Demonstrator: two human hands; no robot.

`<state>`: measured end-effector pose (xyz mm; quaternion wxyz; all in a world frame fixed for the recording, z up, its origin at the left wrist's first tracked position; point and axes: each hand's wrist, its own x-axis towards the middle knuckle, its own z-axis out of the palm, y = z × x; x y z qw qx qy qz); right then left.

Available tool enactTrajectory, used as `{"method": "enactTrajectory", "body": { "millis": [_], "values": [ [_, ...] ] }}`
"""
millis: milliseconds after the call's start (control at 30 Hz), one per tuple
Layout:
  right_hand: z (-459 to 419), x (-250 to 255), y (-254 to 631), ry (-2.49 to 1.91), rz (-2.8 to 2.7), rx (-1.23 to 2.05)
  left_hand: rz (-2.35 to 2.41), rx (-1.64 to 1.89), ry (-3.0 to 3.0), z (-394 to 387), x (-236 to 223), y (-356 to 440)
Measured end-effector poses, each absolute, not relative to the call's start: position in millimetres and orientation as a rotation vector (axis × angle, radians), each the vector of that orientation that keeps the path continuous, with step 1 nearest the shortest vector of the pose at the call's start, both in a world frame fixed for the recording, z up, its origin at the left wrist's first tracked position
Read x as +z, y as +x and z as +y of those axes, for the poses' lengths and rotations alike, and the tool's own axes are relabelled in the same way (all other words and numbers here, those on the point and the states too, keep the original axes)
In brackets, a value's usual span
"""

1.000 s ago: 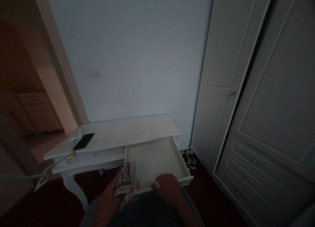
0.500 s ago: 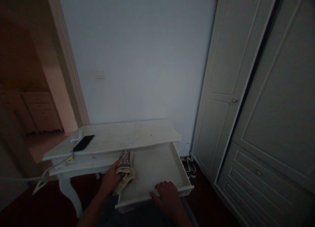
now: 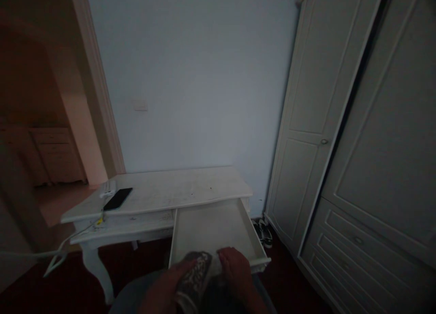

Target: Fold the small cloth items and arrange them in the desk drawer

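My left hand [image 3: 170, 277], blurred, is closed around a folded, dark brown cloth [image 3: 195, 277] with a white curly pattern. It holds the cloth low, in front of and partly over the front of the pulled-out white drawer [image 3: 211, 228]. Just right of the cloth, my right hand [image 3: 236, 271] has its fingers curled together near the drawer's front edge. A pale, blurred patch lies between the two hands; whatever the right fingers grip is hidden. The drawer's bare floor shows behind both hands.
The white desk [image 3: 180, 184] carries a dark phone [image 3: 118, 199], a white charger block [image 3: 108, 188] and a cable [image 3: 78, 232] trailing left. Dark shoes [image 3: 264, 232] sit on the floor beside a tall wardrobe [image 3: 303, 146]. A doorway frame [image 3: 98, 82] stands left.
My left hand has lifted the cloth out of the drawer's left side and brought it toward me and rightward. My right hand's fingers have drawn together near it.
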<state>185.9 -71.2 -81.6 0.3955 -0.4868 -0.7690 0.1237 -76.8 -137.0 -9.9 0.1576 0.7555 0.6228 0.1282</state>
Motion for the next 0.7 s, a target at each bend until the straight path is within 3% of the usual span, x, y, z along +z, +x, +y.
{"method": "enactTrajectory", "body": {
  "millis": [133, 300, 500, 700],
  "values": [
    [-67.9, -59.5, 195.3, -1.188, -1.499, 0.472, 1.678, 0.136, 2.220, -121.2, 7.1, 18.8],
    [-72.7, -41.3, 220.4, -1.305, -1.488, 0.398, 1.502, 0.152, 2.298, -102.4, -7.3, 87.9],
    [-74.6, -70.3, 213.7, -1.231, -1.286, 0.689, 1.193, 0.793, 1.925, -93.1, -36.3, 38.9],
    [-68.8, -96.4, 162.2, -0.824, -0.902, 1.344, 1.011, 1.150, 1.827, -99.0, -13.2, 9.3]
  ]
}}
